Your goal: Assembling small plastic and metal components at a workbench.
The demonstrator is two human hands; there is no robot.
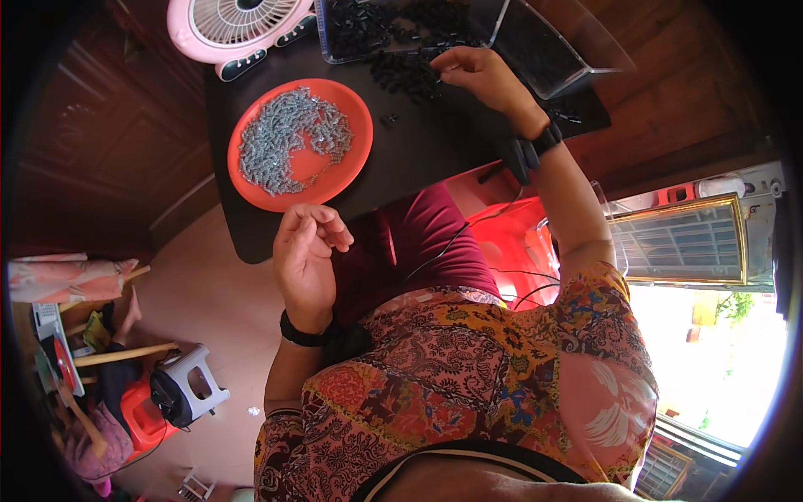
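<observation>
My right hand [485,77] is at the far side of the dark table, beside a loose pile of small black pieces [401,75]. Its thumb and fingers close together at the pile's edge; what is between them is too small to make out. My left hand [306,263] is raised at the near table edge, just below an orange-red plate [361,138]. Its fingers curl in towards the thumb, and whatever they hold is hidden. Many small silvery metal pieces [272,138], resembling screws, lie in the plate. A few black pieces [389,120] sit apart from the pile.
A clear plastic bin [335,58] with more black pieces stands at the far edge, a transparent container [548,79] to its right. Left of them is a pink fan [242,38]. The dark tabletop [418,146] ends above my lap. A grey stool [196,381] stands on the floor at left.
</observation>
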